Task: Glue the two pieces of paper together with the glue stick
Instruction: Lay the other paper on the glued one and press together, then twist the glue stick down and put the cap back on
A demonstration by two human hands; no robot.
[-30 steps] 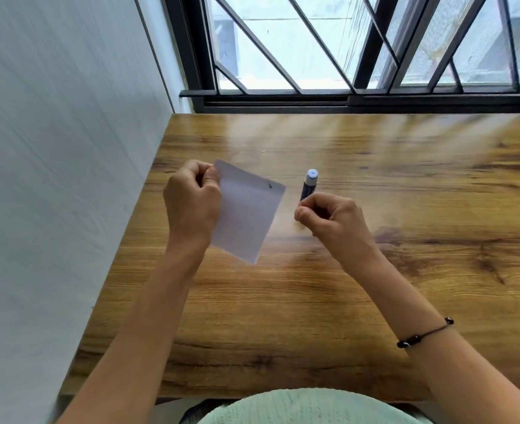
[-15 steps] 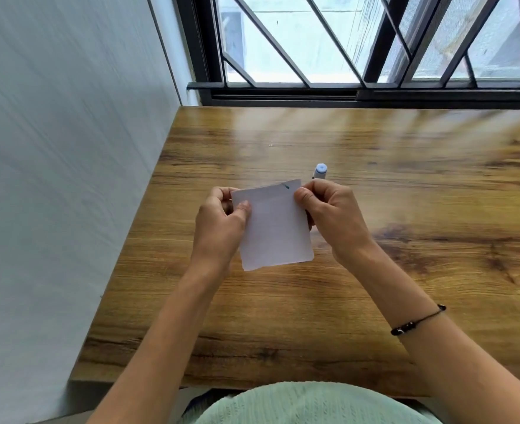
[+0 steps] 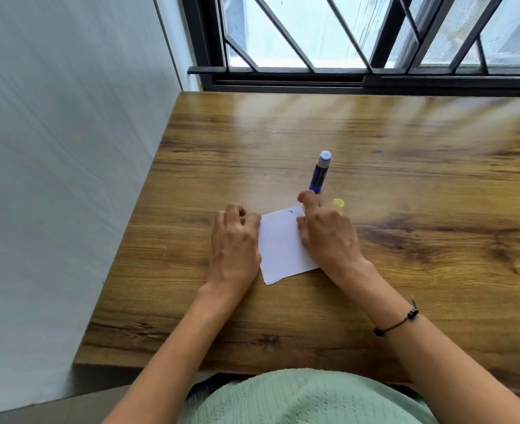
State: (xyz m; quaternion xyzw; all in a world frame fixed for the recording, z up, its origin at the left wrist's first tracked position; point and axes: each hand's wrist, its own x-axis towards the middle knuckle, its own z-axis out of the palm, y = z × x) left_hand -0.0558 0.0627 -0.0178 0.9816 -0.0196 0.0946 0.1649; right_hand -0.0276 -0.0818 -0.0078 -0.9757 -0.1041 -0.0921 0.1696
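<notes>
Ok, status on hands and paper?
Left hand and right hand flat on white paper. Paper on wooden table. Uncapped blue glue stick beyond, nothing blocking.

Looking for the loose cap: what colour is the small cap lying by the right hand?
Yellow cap, seen in the head view.

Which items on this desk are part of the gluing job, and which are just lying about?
Part of the job:
white paper, lying on the table, held at its sides by left hand and right hand
glue stick, uncapped, standing
yellow cap, beside the right hand

Just there:
bracelet on the right wrist
window grille
</notes>
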